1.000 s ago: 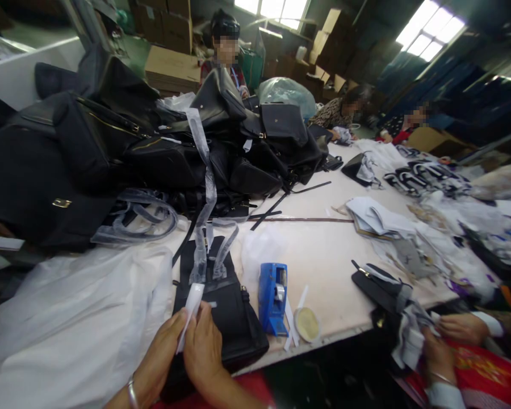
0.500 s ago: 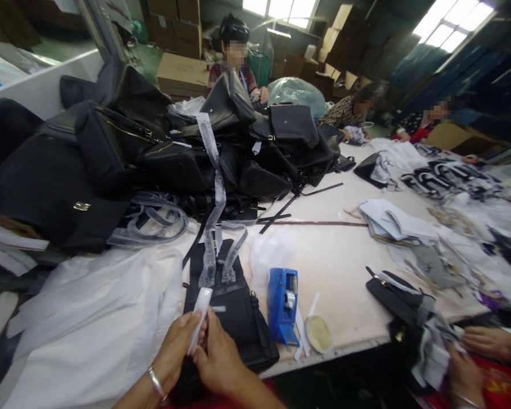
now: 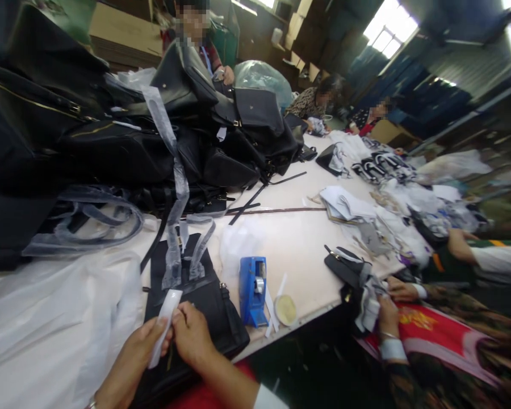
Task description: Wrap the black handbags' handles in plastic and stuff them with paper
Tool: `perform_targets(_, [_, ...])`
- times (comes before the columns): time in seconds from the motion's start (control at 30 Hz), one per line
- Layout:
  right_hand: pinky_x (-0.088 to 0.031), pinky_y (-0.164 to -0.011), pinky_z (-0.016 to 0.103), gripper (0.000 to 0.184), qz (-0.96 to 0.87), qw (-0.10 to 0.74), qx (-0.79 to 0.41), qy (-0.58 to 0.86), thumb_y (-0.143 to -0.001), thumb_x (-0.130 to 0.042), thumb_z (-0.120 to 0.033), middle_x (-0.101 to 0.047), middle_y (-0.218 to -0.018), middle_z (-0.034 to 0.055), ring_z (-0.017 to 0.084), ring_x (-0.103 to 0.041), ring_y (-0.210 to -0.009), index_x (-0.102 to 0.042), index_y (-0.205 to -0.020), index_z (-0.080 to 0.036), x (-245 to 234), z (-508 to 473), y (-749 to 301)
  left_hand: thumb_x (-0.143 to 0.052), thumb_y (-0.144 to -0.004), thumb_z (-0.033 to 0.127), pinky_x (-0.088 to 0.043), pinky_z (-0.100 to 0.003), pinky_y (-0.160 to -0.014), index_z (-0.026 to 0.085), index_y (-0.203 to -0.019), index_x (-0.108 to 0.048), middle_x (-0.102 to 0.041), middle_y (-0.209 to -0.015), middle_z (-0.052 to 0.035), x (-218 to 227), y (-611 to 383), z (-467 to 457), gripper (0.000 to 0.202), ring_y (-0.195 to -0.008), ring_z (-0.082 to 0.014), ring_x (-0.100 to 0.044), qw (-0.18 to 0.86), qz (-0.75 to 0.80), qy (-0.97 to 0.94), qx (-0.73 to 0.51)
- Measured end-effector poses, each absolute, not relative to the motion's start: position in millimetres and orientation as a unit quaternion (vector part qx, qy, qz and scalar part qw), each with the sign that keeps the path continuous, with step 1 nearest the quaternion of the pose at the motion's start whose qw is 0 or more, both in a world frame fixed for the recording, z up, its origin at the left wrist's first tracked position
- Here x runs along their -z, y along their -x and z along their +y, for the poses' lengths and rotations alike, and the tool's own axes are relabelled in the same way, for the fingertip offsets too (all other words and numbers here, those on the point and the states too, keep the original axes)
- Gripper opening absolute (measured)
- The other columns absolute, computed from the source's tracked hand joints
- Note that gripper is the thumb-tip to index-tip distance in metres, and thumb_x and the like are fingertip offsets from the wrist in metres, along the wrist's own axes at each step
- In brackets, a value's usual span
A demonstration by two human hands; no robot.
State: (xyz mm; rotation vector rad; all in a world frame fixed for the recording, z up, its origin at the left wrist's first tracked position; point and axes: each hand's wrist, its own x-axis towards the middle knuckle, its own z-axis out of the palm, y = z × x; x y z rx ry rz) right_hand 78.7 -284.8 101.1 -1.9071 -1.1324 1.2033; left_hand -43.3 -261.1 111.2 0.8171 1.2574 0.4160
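Observation:
A narrow white strip (image 3: 167, 311), looking like folded plastic or paper, is pinched in my left hand (image 3: 138, 349). My right hand (image 3: 192, 334) is closed, its fingertips at the strip's right edge. Both hands are over a black leather-look backpack (image 3: 210, 307) lying on the table. Clear plastic sleeves wrap its straps (image 3: 175, 227), and one long strap runs up over the bag pile. Right of the backpack stand a blue tape dispenser (image 3: 252, 289) and a round roll of tape (image 3: 285, 309), with thin white strips (image 3: 271, 312) between them.
Black bags (image 3: 136, 153) are heaped at the back left. White sheets (image 3: 59, 324) cover the table's left front. Papers (image 3: 344, 203) lie to the right. A co-worker's hands (image 3: 387, 307) handle a black bag (image 3: 344, 275) at the right edge; other people sit farther off.
The view has swung right, so everything sits farther left and more of the co-worker at right shows. My right hand has shifted slightly up along the strip, away from my left fingers.

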Motion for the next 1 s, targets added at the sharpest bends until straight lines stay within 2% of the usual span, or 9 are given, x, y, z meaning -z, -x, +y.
perform_targets(0.23, [-0.044, -0.072, 0.030, 0.020, -0.513, 0.193, -0.378, 0.746, -0.089, -0.044, -0.029, -0.069, -0.091, 0.0056, 0.021, -0.064, -0.083, -0.061, -0.096, -0.021, -103.3, -278.0, -81.3, -0.071, -0.066, 0.053, -0.041, -0.024, -0.048, 0.018, -0.068, -0.060, -0.060, -0.058, 0.0018, -110.2, 41.8, -258.6, 0.037, -0.052, -0.0153, -0.053, 0.714, 0.572, -0.374, -0.154])
perform_targets(0.33, [-0.045, -0.066, 0.028, 0.018, -0.525, 0.227, -0.406, 0.713, -0.087, -0.049, -0.031, -0.069, -0.084, 0.0022, 0.020, -0.065, -0.076, -0.063, -0.092, -0.022, -112.7, -286.4, -100.9, -0.074, -0.063, 0.052, -0.042, -0.025, -0.049, 0.017, -0.065, -0.061, -0.059, -0.056, 0.0011, -116.3, 41.2, -257.8, 0.037, -0.052, -0.0157, -0.053, 0.735, 0.550, -0.371, -0.139])
perform_targets(0.43, [-0.043, -0.059, 0.022, 0.022, -0.449, 0.319, -0.460, 0.696, -0.088, -0.050, -0.039, -0.067, -0.074, -0.0016, 0.014, -0.062, -0.065, -0.064, -0.089, -0.021, -125.5, -318.4, -151.3, -0.074, -0.063, 0.052, -0.042, -0.025, -0.049, 0.017, -0.069, -0.063, -0.059, -0.059, 0.0008, -115.2, 41.9, -257.8, 0.037, -0.052, -0.0148, -0.051, 0.748, 0.540, -0.361, -0.135])
perform_targets(0.5, [-0.044, -0.062, 0.023, 0.029, -0.355, 0.364, -0.377, 0.774, -0.091, -0.044, -0.041, -0.066, -0.077, 0.0008, 0.015, -0.061, -0.068, -0.063, -0.088, -0.020, -128.5, -348.7, -194.4, -0.072, -0.066, 0.053, -0.042, -0.024, -0.049, 0.016, -0.074, -0.064, -0.059, -0.061, 0.0003, -111.5, 42.5, -257.6, 0.039, -0.053, -0.0140, -0.050, 0.755, 0.536, -0.353, -0.136])
perform_targets(0.57, [-0.043, -0.068, 0.026, 0.030, -0.281, 0.337, -0.240, 0.866, -0.088, -0.045, -0.044, -0.066, -0.079, 0.0036, 0.018, -0.060, -0.073, -0.063, -0.085, -0.019, -122.7, -377.6, -231.7, -0.070, -0.069, 0.054, -0.041, -0.022, -0.050, 0.016, -0.080, -0.063, -0.059, -0.064, 0.0008, -108.3, 42.4, -257.2, 0.040, -0.055, -0.0130, -0.049, 0.763, 0.529, -0.346, -0.134])
perform_targets(0.6, [-0.043, -0.070, 0.028, 0.030, -0.272, 0.315, -0.229, 0.880, -0.086, -0.048, -0.045, -0.066, -0.080, 0.0041, 0.019, -0.060, -0.076, -0.063, -0.084, -0.019, -116.6, -389.4, -244.9, -0.069, -0.071, 0.054, -0.041, -0.022, -0.051, 0.016, -0.083, -0.063, -0.058, -0.064, 0.0015, -107.5, 41.9, -257.1, 0.040, -0.055, -0.0125, -0.049, 0.767, 0.527, -0.343, -0.130])
perform_targets(0.77, [-0.043, -0.073, 0.028, 0.036, -0.258, 0.308, -0.290, 0.868, -0.083, -0.049, -0.050, -0.067, -0.085, 0.0039, 0.020, -0.061, -0.080, -0.066, -0.089, -0.019, -79.3, -409.7, -257.1, -0.066, -0.073, 0.056, -0.040, -0.021, -0.051, 0.016, -0.085, -0.061, -0.056, -0.065, 0.0027, -111.6, 38.4, -258.5, 0.042, -0.056, -0.0115, -0.046, 0.764, 0.531, -0.348, -0.111])
perform_targets(0.9, [-0.042, -0.064, 0.026, 0.040, -0.250, 0.327, -0.296, 0.862, -0.080, -0.051, -0.054, -0.062, -0.068, 0.0013, 0.018, -0.057, -0.067, -0.065, -0.074, -0.017, -70.6, -403.4, -250.6, -0.064, -0.075, 0.055, -0.038, -0.020, -0.050, 0.016, -0.077, -0.060, -0.054, -0.062, 0.0033, -115.4, 37.2, -261.3, 0.039, -0.055, -0.0114, -0.044, 0.768, 0.518, -0.362, -0.107])
perform_targets(1.0, [-0.042, -0.064, 0.026, 0.040, -0.246, 0.341, -0.286, 0.861, -0.079, -0.052, -0.055, -0.060, -0.067, 0.0009, 0.018, -0.055, -0.067, -0.062, -0.070, -0.016, -76.7, -404.5, -250.3, -0.067, -0.072, 0.055, -0.039, -0.021, -0.050, 0.017, -0.076, -0.061, -0.055, -0.062, 0.0026, -116.3, 35.7, -260.7, 0.039, -0.055, -0.0124, -0.046, 0.765, 0.520, -0.363, -0.112])
